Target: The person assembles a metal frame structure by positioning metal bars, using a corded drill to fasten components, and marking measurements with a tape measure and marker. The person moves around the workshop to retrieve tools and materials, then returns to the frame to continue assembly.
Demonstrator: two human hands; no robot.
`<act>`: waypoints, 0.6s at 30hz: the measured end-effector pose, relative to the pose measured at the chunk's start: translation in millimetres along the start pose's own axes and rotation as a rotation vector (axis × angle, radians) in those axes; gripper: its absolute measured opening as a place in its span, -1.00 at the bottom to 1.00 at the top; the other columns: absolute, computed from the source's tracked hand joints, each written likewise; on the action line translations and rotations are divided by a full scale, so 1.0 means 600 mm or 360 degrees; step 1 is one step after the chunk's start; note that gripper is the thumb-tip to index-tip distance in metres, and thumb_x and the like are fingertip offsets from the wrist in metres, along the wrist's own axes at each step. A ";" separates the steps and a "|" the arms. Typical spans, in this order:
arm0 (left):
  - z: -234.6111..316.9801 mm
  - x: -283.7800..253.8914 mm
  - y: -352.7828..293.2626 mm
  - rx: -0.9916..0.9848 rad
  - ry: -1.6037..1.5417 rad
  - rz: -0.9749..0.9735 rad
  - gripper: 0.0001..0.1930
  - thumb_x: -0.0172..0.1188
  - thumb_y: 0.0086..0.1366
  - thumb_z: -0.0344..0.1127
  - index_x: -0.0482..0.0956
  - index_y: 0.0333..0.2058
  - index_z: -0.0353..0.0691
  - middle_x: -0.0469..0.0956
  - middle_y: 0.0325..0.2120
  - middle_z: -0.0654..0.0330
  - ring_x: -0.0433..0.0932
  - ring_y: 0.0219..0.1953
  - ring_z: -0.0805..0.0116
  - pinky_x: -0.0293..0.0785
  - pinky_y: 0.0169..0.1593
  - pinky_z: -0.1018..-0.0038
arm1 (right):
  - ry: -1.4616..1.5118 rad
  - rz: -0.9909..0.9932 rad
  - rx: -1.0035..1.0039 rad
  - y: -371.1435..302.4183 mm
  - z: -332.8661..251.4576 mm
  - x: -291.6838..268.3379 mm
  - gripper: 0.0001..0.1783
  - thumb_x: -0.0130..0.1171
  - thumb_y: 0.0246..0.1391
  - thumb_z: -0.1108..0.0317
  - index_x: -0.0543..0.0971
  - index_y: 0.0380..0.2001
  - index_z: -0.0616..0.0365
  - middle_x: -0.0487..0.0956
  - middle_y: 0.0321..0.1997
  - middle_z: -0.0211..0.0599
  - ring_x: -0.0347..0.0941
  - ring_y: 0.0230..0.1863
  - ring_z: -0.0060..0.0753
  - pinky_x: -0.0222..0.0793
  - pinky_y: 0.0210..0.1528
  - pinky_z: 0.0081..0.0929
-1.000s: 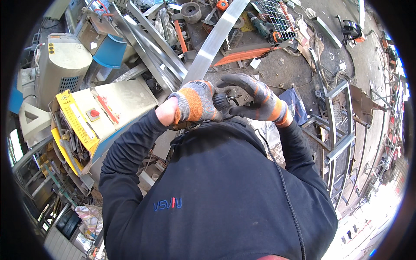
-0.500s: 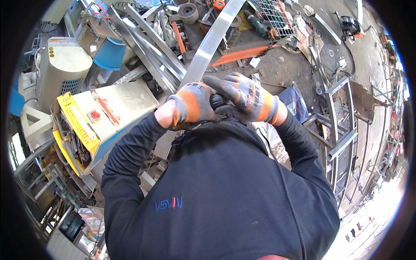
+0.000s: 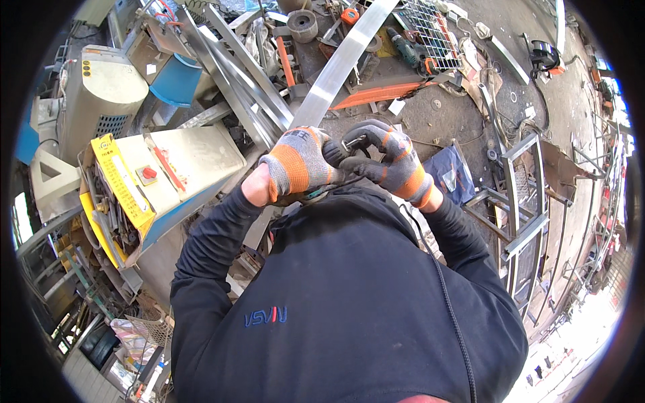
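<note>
Two gloved hands are brought together in the head view, just above the collar of a dark long-sleeved sweatshirt (image 3: 376, 302). By the left hand (image 3: 299, 160), in a grey-and-orange knitted glove, a black ribbed cylindrical part (image 3: 332, 153) is gripped; the fingers are wrapped closely around it, and whatever extends beneath them is mostly hidden. At 3 o'clock from that part, just beside it, the matching-gloved right hand (image 3: 398, 161) is held with its fingers half curled. A thin, shiny metal pin (image 3: 351, 143) is seen between the part and the curled fingers; whether it is pinched or merely touched cannot be told.

Half a second ago the black part was largely covered by the right fingers; now they have been lifted and bent back, and the ribbed side and the pin are exposed. From this it is judged that the pin end is being handled while the part is steadied by the left hand.

Around the black part, a long flat silvery metal bar (image 3: 344, 64) is seen at 12 o'clock, a green-and-black power drill (image 3: 404, 48) at 1 o'clock, and a cream-and-blue machine cabinet (image 3: 201, 153) with a red button (image 3: 148, 173) at 9 o'clock.
</note>
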State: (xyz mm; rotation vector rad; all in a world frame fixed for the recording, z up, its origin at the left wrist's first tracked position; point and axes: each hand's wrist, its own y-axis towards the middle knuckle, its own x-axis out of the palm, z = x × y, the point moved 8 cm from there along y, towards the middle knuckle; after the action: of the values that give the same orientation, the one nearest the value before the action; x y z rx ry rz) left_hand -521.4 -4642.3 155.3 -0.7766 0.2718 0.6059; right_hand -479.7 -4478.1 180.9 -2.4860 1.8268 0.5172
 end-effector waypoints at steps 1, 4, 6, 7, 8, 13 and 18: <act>-0.002 -0.001 0.000 0.0009 -0.0003 0.0024 -0.55 0.70 0.09 -0.05 0.81 -0.25 -0.32 0.75 -0.47 0.13 0.64 -0.42 0.39 0.62 -0.19 0.32 | -0.0055 0.0044 -0.0082 0.003 -0.009 0.000 -0.59 0.66 0.11 0.33 0.75 -0.01 0.18 0.74 -0.02 -0.15 0.71 0.02 -0.15 0.60 0.04 -0.26; -0.011 0.000 0.000 0.0009 -0.0017 0.0050 -0.56 0.70 0.10 -0.06 0.81 -0.25 -0.31 0.73 -0.48 0.14 0.63 -0.42 0.40 0.62 -0.19 0.33 | -0.0037 0.0014 0.0034 0.004 -0.010 0.007 -0.63 0.62 0.16 0.33 0.75 0.00 0.18 0.75 -0.01 -0.13 0.72 0.00 -0.07 0.61 0.06 -0.20; -0.013 0.001 0.000 0.0018 0.0003 0.0036 -0.55 0.70 0.10 -0.05 0.81 -0.24 -0.31 0.73 -0.48 0.15 0.63 -0.42 0.40 0.62 -0.19 0.34 | -0.0012 -0.0066 0.0094 0.002 -0.009 0.010 -0.61 0.58 0.21 0.36 0.73 0.07 0.19 0.74 0.07 -0.12 0.72 0.04 -0.09 0.63 0.10 -0.18; -0.013 0.002 -0.001 0.0024 0.0025 0.0026 -0.54 0.70 0.10 -0.03 0.81 -0.24 -0.31 0.73 -0.48 0.16 0.63 -0.42 0.40 0.61 -0.18 0.34 | 0.0001 -0.0094 0.0108 0.001 -0.007 0.011 -0.59 0.57 0.22 0.37 0.72 0.10 0.19 0.73 0.09 -0.12 0.72 0.05 -0.11 0.63 0.13 -0.19; -0.012 0.001 -0.001 0.0033 0.0035 0.0017 -0.53 0.71 0.10 -0.02 0.82 -0.23 -0.32 0.73 -0.48 0.17 0.63 -0.42 0.40 0.61 -0.18 0.35 | 0.0018 -0.0079 0.0119 0.000 -0.005 0.008 -0.57 0.56 0.23 0.38 0.71 0.13 0.19 0.73 0.10 -0.12 0.72 0.07 -0.13 0.62 0.16 -0.19; -0.020 0.003 0.003 -0.0109 0.0025 -0.0107 -0.49 0.71 0.08 0.04 0.82 -0.22 -0.30 0.75 -0.46 0.18 0.65 -0.42 0.39 0.61 -0.18 0.34 | 0.0225 -0.0071 0.0051 -0.001 0.012 0.021 -0.38 0.56 0.25 0.40 0.60 0.34 0.20 0.69 0.19 -0.16 0.69 0.17 -0.23 0.59 0.28 -0.22; -0.027 0.018 0.011 -0.0194 0.0126 -0.0175 -0.53 0.70 0.08 0.01 0.83 -0.23 -0.26 0.76 -0.47 0.15 0.68 -0.40 0.37 0.61 -0.17 0.33 | 0.0755 0.0129 0.0164 -0.008 0.034 0.036 -0.26 0.58 0.17 0.46 0.54 0.40 0.26 0.72 0.16 -0.13 0.68 0.12 -0.37 0.56 0.27 -0.33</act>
State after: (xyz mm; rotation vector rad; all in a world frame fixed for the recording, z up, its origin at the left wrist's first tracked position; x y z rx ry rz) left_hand -517.3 -4646.0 135.5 -0.9280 0.2645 0.4917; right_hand -474.8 -4492.2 154.8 -2.6332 2.0386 -0.1865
